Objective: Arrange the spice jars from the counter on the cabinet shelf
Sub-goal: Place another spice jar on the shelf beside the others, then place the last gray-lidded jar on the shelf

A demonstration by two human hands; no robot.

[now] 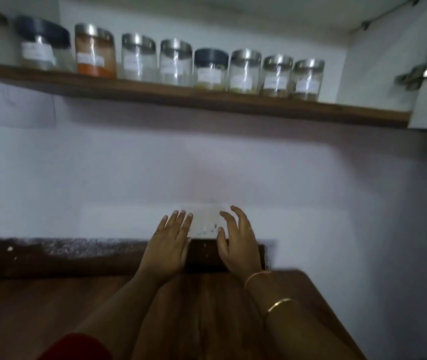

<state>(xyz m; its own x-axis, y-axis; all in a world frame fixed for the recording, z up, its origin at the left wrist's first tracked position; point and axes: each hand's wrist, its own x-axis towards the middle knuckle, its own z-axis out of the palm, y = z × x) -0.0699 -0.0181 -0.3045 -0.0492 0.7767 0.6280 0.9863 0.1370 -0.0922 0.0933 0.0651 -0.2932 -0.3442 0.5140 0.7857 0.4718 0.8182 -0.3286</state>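
Hands over counter [51, 289]: left hand [167, 249] flat, fingers together, holding nothing; right hand [238, 245] w/ fingers spread and curled, also empty. Jars [173, 62], eight in a row, stand on shelf [207, 98] well above both hands. Image blurred; labels unreadable.

Both forearms reach forward side by side, bare. The left hand [167, 245] is flat, palm down, fingers straight and close together. The right hand [238, 242] is just beside it but apart, tilted on its edge, fingers loosely curled and spread, holding nothing. Two thin bangles [277, 305] circle the right wrist and forearm.
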